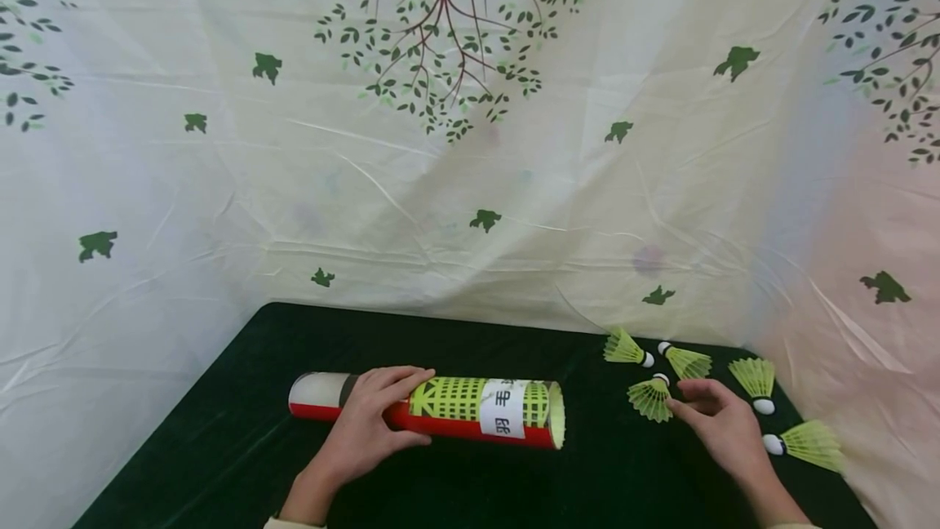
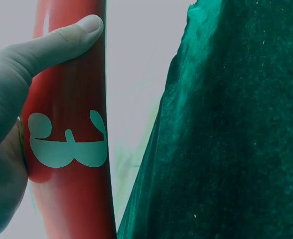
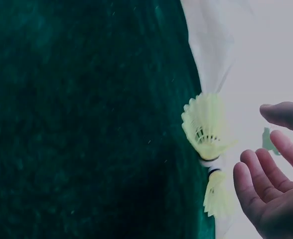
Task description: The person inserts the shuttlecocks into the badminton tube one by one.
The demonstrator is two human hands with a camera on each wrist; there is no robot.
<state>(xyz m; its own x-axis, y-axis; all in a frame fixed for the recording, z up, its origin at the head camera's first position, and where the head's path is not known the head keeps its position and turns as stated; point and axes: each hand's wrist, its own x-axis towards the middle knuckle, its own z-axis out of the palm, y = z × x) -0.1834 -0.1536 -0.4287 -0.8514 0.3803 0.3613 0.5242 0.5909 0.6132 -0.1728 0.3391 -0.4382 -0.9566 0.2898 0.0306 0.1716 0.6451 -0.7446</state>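
Note:
A red shuttlecock tube (image 1: 455,423) with a yellow-green grid and a white label lies sideways on the dark green cloth, its open end facing right. Across its middle, my left hand (image 1: 374,419) grips it, fingers over the top and thumb along the front; in the left wrist view the thumb (image 2: 62,45) presses on the red side. At the right, my right hand (image 1: 723,427) is beside a yellow shuttlecock (image 1: 649,400), fingertips close to its skirt. The right wrist view shows that hand (image 3: 276,184) with thumb and fingers spread apart, nothing between them.
More yellow shuttlecocks lie around the right hand: one at the back (image 1: 624,347), another beside it (image 1: 688,362), one further right (image 1: 754,382) and one near the table's right edge (image 1: 808,443). A pale leaf-printed curtain (image 1: 514,268) hangs behind and at both sides.

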